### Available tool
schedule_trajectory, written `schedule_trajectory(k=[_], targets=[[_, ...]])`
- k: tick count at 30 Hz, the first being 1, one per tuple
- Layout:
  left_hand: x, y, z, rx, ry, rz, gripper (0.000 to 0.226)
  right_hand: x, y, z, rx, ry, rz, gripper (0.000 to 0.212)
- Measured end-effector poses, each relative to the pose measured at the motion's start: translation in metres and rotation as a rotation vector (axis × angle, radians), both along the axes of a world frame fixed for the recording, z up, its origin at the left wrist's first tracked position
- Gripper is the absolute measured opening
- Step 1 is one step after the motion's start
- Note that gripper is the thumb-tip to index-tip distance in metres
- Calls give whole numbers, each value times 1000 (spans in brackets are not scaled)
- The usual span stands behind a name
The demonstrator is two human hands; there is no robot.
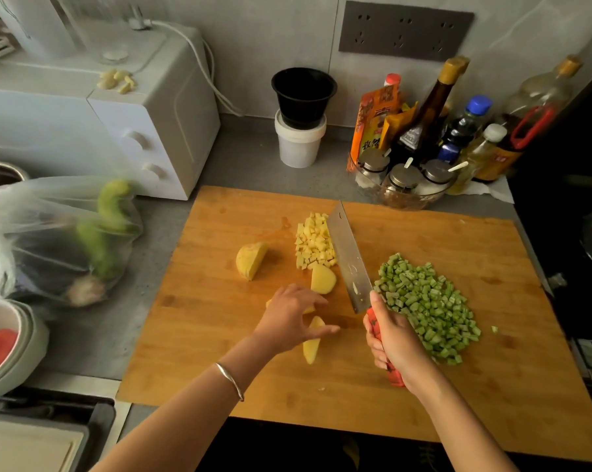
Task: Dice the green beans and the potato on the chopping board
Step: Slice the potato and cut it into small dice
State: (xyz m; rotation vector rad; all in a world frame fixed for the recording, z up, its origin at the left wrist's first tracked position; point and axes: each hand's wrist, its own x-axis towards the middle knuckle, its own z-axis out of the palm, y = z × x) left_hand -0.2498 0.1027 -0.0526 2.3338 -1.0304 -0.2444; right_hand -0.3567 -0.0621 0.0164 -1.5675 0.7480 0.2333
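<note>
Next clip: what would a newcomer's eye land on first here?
The cleaver, gripped at its red handle by the right hand, sits midway across the chopping board, between a pile of diced potato on its left and a bigger heap of diced green beans on its right. Nearer the camera, the left hand reaches over uncut potato slices.

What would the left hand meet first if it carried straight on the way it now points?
Probably the potato chunk just ahead of the left hand, then the cleaver blade; depth is unclear.
</note>
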Motion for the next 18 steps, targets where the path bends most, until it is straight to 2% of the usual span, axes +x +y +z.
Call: schedule_trajectory(k=[5,9,11,14,16,18], targets=[[-3,-1,-8,92,-81,-52,52,0,-1,1,1,8,-3,55],[-3,8,-10,258,-69,-184,79,-1,-4,1,-6,11,-8,55],[-1,10,-11,348,-109,-241,81,-1,-4,0,-1,11,-6,55],[1,5,-9,370,-169,-289,68,-1,-4,0,0,7,-1,55],[1,1,-12,265,-270,-264,53,-1,-3,0,-1,8,-1,55],[5,-1,-19,173,-326,-227,28,-1,-3,0,-5,5,0,54]])
